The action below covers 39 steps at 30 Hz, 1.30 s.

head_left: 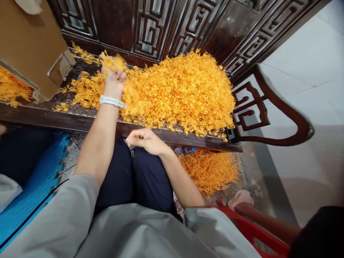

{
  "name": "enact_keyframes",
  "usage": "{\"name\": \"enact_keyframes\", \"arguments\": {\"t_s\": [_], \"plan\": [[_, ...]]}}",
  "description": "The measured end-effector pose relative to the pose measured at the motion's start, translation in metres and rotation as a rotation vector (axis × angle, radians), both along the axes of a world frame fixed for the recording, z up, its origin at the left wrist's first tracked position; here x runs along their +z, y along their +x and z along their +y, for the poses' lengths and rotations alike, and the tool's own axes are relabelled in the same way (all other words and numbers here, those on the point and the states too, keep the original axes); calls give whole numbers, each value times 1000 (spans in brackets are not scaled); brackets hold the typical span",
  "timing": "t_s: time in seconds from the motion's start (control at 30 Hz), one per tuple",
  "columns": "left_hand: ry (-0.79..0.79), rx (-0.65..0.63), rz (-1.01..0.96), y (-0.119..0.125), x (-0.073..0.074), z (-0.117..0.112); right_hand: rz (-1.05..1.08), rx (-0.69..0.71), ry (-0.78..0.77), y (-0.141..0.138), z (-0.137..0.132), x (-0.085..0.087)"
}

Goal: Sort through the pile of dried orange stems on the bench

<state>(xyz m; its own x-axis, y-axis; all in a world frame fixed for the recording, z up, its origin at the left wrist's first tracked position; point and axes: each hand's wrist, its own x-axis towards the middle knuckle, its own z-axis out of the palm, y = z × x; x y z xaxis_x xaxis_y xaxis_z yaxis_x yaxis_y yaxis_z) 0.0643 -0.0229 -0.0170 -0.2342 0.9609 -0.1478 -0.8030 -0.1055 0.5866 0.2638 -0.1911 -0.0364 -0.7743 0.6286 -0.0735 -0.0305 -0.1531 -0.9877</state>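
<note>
My left hand [114, 76], with a white watch band [112, 101] on its wrist, is over the left part of a pile on the dark wooden bench. Its fingers are curled around some yellow-orange plastic flower pieces [114, 63], partly smeared by motion. Loose pieces lie around that hand and under the wrist. To its right rises the large heap of the same small pieces [185, 89]. My right hand [146, 140] hovers over my lap by the bench's front edge, thumb and fingers pinched together. Whatever may be between those fingertips is too small to make out.
A cardboard box [32, 39] with orange pieces inside stands at the left of the bench [80, 120]. A carved armrest [285, 136] closes the right end. Below are a water bottle [185, 150] and another orange heap [212, 172]. Another person's foot [243, 199] is at right.
</note>
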Motion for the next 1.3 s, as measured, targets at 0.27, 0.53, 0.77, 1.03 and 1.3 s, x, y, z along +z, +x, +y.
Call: {"name": "enact_keyframes", "arguments": {"t_s": [0.27, 0.53, 0.77, 1.03, 1.3], "plan": [[-3, -29, 98, 31, 18, -28, 12, -751, 400, 8, 20, 21], [27, -42, 184, 76, 8, -25, -213, -583, 606, -11, 70, 23], [-5, -82, 133, 70, 0, -22, -9, -564, 13, -16, 36, 26], [-42, 46, 196, 81, -8, -20, 159, -426, -269, -12, -8, 25], [-125, 183, 73, 30, -2, -6, 79, 330, 155, 13, -76, 32]]}}
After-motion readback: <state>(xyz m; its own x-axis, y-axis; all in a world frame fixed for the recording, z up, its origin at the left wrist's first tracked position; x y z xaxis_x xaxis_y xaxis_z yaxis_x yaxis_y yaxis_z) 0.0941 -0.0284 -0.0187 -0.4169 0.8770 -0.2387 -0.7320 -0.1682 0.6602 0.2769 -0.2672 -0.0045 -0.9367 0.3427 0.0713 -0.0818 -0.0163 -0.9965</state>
